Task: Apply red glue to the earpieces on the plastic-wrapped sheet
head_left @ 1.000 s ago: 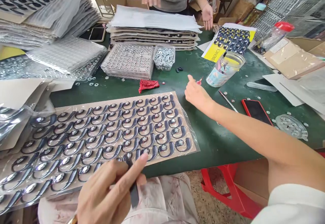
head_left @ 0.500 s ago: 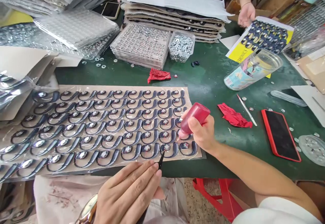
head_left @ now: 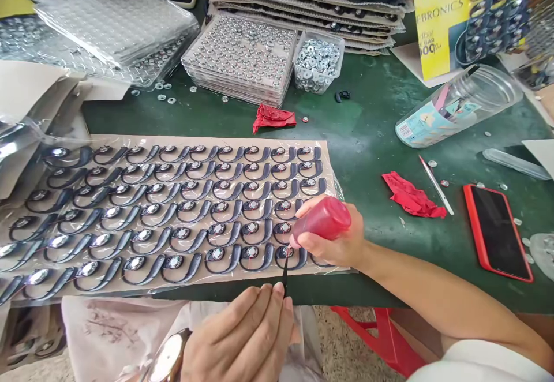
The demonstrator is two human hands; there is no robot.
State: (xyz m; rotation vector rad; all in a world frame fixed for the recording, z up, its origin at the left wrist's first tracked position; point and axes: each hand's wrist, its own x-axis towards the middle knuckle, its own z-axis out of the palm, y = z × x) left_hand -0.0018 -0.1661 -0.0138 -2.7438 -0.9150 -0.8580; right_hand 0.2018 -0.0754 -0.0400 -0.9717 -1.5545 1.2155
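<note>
My right hand is closed round a small red squeeze bottle, tipped down so its nozzle meets an ear-hook part at the near right corner of the sheet of ear hooks. My left hand, with a watch on the wrist, pinches a thin black pointed tool whose tip touches the same part. The sheet is cardboard under clear film, with rows of dark curved hooks, each carrying a round silver speaker.
A red phone, red rags, a thin stick and a tipped clear jar lie on the green table. Trays of small discs, a tub of washers and stacked sheets stand behind.
My right hand reached out, came back with the red bottle and lowered its nozzle onto the sheet's near right corner. My left hand brought the black tool's tip to the same part.
</note>
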